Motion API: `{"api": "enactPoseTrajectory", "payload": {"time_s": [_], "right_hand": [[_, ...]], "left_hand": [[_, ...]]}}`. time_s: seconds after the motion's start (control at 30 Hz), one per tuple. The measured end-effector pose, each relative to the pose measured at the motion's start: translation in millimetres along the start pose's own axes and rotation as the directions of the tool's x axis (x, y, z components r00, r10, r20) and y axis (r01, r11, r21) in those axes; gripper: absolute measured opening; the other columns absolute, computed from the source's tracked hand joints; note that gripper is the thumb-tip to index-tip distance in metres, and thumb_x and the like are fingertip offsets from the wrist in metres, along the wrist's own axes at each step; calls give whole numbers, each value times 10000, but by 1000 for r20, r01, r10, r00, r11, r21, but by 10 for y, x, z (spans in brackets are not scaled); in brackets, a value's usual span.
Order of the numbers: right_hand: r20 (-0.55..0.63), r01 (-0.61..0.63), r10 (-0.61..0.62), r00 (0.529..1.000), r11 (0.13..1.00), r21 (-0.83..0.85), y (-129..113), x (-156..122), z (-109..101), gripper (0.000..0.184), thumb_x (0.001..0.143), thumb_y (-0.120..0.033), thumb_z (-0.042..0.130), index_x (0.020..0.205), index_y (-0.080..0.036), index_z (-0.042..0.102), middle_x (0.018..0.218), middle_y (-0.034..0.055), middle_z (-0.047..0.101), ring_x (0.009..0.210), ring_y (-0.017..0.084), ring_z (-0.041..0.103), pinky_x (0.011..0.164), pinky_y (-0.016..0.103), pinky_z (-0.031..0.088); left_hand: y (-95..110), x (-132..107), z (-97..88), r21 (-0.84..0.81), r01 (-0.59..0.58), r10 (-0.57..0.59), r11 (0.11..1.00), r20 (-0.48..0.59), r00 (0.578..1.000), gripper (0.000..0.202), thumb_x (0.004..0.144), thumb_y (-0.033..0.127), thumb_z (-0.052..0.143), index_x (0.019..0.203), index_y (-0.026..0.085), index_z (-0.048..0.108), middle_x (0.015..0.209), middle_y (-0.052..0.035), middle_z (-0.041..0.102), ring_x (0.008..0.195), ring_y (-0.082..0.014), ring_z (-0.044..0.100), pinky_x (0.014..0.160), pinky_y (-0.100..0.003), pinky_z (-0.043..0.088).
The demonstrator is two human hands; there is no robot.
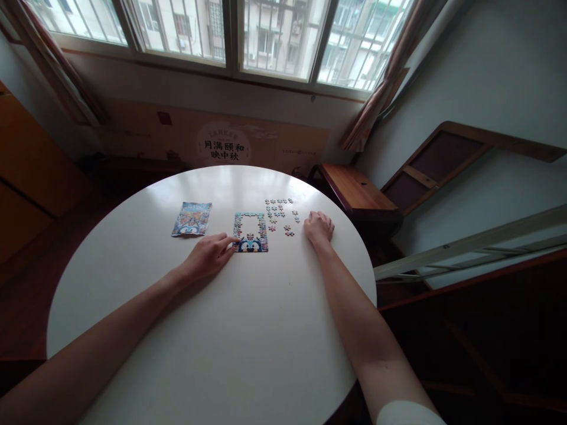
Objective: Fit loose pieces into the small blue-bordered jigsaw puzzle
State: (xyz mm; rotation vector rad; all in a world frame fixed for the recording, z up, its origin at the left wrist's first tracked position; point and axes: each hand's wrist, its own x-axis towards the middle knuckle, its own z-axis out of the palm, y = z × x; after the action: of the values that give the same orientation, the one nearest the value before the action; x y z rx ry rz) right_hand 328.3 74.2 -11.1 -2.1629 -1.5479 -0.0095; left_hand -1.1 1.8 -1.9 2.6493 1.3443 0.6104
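A partly assembled jigsaw puzzle (250, 245) lies flat on the white table, its border joined around a bare white middle. A blue cartoon face runs along its lower part. My left hand (214, 251) rests at the puzzle's lower left edge, index finger stretched out and touching it, with nothing held. Several loose puzzle pieces (275, 208) are spread to the right of the puzzle. Beside them, my right hand (319, 226) lies on the table with its fingers curled into a loose fist; no piece shows in it.
A colourful printed packet (192, 219) lies left of the puzzle on the round white table (212, 330). Beyond the table's right rim stands a wooden stool or bench (354, 186). Barred windows (279, 38) and a printed banner (261, 139) are at the back.
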Motion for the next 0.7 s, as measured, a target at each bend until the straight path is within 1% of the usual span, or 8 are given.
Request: {"api": "enactPoseTrajectory", "payload": {"time_s": [0.27,0.47,0.7], "right_hand": [[42,-28,30,999,998,-59,-22,4,-23,365,863,-250,426,1165,-212,627,1256,99,564,1167,263,423,991,394,298],[46,-24,27,999,998,-60,-25,2,-30,357,870,-262,419,1158,-221,626,1272,92,555,1183,270,417,992,400,302],[37,-14,16,999,998,-58,-15,4,-19,352,870,-261,418,1146,-221,632,1256,100,562,1171,271,426,990,410,307]], "left_hand": [[17,9,-24,-1,-1,1,1000,6,1000,320,926,300,437,1170,212,625,760,-16,559,664,-132,506,665,-248,369],[12,6,-7,-11,5,-5,1000,-2,1000,319,925,294,435,1170,221,626,794,-24,583,672,-131,513,668,-249,371],[5,10,-3,-2,4,-4,1000,0,1000,323,922,295,437,1177,224,620,781,-18,577,665,-133,513,656,-251,362]]}}
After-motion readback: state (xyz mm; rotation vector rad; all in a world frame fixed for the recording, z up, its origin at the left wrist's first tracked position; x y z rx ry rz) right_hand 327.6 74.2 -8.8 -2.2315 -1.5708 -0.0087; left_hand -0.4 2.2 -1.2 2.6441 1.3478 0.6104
